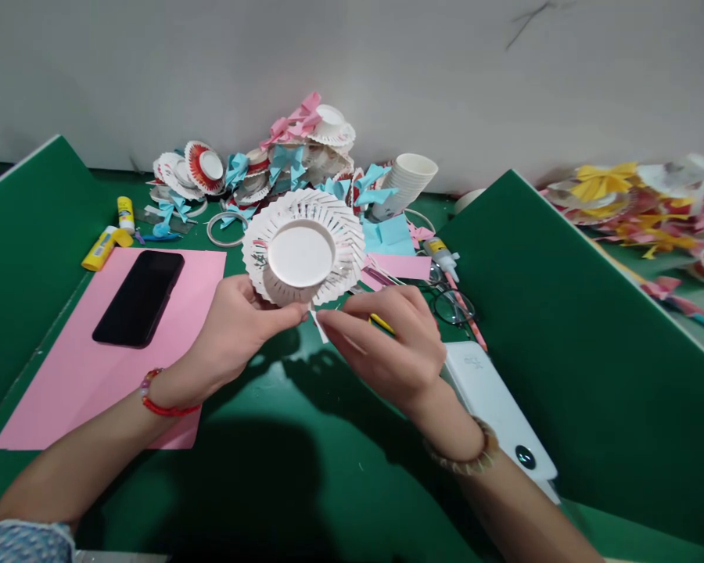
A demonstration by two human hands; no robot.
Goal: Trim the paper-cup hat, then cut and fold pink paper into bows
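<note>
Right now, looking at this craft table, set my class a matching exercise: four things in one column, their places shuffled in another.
1 phone
2 cut paper cup
3 cup stack
4 glasses

A in the left hand
B on the pink sheet
C at the back by the wall
D just beyond the right hand

Pairs: 1-B, 2-A, 3-C, 4-D

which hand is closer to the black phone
Left. The left hand, holding the cut paper cup, sits just right of the phone. The right hand is farther right, past the left one, pinching a strip of the cup.
</note>
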